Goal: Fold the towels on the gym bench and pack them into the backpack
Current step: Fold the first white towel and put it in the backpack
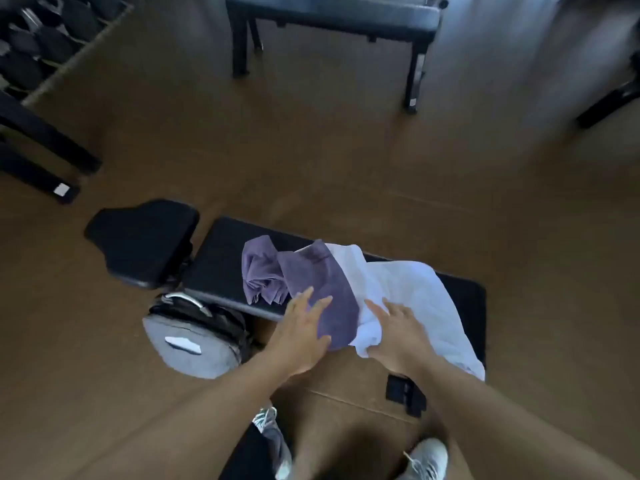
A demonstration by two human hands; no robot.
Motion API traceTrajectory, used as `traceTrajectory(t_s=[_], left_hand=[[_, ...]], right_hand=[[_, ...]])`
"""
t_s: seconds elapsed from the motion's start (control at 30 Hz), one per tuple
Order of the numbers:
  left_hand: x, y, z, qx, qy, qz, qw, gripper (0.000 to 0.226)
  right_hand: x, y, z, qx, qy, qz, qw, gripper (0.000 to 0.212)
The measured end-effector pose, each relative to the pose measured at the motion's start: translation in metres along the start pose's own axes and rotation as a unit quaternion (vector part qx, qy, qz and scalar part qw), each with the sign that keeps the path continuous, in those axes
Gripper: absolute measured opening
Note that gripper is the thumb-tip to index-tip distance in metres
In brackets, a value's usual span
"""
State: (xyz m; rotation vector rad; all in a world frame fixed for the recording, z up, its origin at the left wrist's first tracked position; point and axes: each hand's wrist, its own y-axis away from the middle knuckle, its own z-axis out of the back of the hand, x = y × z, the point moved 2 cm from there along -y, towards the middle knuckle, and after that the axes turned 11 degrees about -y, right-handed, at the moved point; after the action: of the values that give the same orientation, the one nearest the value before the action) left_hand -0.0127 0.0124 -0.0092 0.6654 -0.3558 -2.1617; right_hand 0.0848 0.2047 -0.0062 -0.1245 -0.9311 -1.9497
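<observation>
A black gym bench (214, 268) lies across the middle of the view. On it are a crumpled purple towel (259, 271), a flatter purple towel (322, 282) and a large white towel (412, 296) that hangs over the near edge. My left hand (301, 334) has straight, spread fingers at the near edge of the flatter purple towel. With its fingers extended, my right hand (398, 330) lies over the white towel's near edge. A grey and black backpack (194, 337) stands on the floor against the bench's near left side.
The floor is brown. A second black bench (332, 15) stands at the back. A rack of dumbbells (38, 39) is at the far left, with black frame legs (45, 157) in front of it. My shoes (426, 459) are at the bottom. A small black object (405, 393) lies on the floor.
</observation>
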Motion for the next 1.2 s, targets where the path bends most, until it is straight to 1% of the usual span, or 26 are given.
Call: traceTrajectory(t_s=[0.03,0.1,0.17,0.2,0.23,0.3,0.33,0.4,0.47,0.57,0.7,0.8,0.87,0.9,0.97,1.0,1.03,1.07,1.1,1.13,1.2], left_hand=[[0.008,-0.020,-0.015,-0.027,-0.019,0.008,0.999,0.082],[0.026,-0.061,-0.041,-0.097,-0.060,0.072,0.991,0.093],[0.051,-0.101,-0.059,-0.170,-0.069,0.139,0.973,0.102],[0.065,-0.118,-0.068,-0.187,-0.065,0.163,0.967,0.105],[0.082,-0.136,-0.076,-0.185,-0.064,0.180,0.964,0.108],[0.112,-0.165,-0.086,-0.165,-0.107,0.178,0.964,0.109],[0.126,-0.176,-0.089,-0.171,-0.127,0.175,0.961,0.109],[0.144,-0.190,-0.088,-0.219,-0.142,0.158,0.952,0.112],[0.158,-0.197,-0.077,-0.264,-0.149,0.136,0.943,0.119],[0.178,-0.200,-0.065,-0.294,-0.159,0.109,0.936,0.123],[0.188,-0.200,-0.066,-0.310,-0.166,0.094,0.931,0.113],[0.187,-0.198,-0.071,-0.294,-0.150,0.101,0.939,0.105],[0.181,-0.193,-0.073,-0.277,-0.139,0.109,0.944,0.098],[0.176,-0.188,-0.073,-0.284,-0.140,0.116,0.941,0.094],[0.160,-0.173,-0.071,-0.338,-0.148,0.117,0.922,0.084],[0.147,-0.165,-0.070,-0.376,-0.147,0.096,0.910,0.079],[0.131,-0.156,-0.070,-0.412,-0.138,0.054,0.899,0.074],[0.112,-0.149,-0.073,-0.440,-0.120,-0.007,0.890,0.068],[0.092,-0.141,-0.078,-0.453,-0.096,-0.076,0.883,0.062],[0.072,-0.136,-0.087,-0.448,-0.076,-0.142,0.879,0.056],[0.037,-0.129,-0.113,-0.403,-0.077,-0.242,0.879,0.048]], right_hand=[[-0.011,-0.024,-0.013,0.015,0.016,-0.010,1.000,0.105],[-0.029,-0.070,-0.033,0.004,0.044,-0.020,0.999,0.116],[-0.045,-0.118,-0.052,-0.017,0.038,0.016,0.999,0.120],[-0.050,-0.137,-0.063,-0.020,0.032,0.047,0.998,0.120],[-0.053,-0.154,-0.074,-0.020,0.028,0.082,0.996,0.119],[-0.049,-0.180,-0.090,-0.031,0.028,0.145,0.989,0.116],[-0.044,-0.190,-0.096,-0.050,0.026,0.159,0.986,0.113],[-0.027,-0.204,-0.104,-0.090,0.020,0.176,0.980,0.110],[-0.010,-0.213,-0.108,-0.113,0.013,0.187,0.976,0.108],[0.008,-0.219,-0.108,-0.104,0.011,0.209,0.972,0.103],[0.008,-0.222,-0.109,-0.112,0.027,0.231,0.966,0.104],[0.002,-0.222,-0.113,-0.130,0.013,0.246,0.960,0.101],[-0.003,-0.209,-0.110,-0.144,-0.011,0.275,0.950,0.089],[-0.007,-0.201,-0.108,-0.154,-0.039,0.284,0.946,0.080],[-0.020,-0.175,-0.100,-0.177,-0.104,0.280,0.938,0.067],[-0.031,-0.166,-0.094,-0.194,-0.125,0.271,0.935,0.060],[-0.043,-0.155,-0.089,-0.215,-0.130,0.263,0.932,0.048],[-0.057,-0.146,-0.084,-0.239,-0.119,0.255,0.929,0.035],[-0.072,-0.140,-0.079,-0.262,-0.103,0.245,0.928,0.028],[-0.088,-0.133,-0.075,-0.280,-0.080,0.225,0.930,0.029],[-0.112,-0.110,-0.069,-0.282,-0.039,0.175,0.942,0.047]])
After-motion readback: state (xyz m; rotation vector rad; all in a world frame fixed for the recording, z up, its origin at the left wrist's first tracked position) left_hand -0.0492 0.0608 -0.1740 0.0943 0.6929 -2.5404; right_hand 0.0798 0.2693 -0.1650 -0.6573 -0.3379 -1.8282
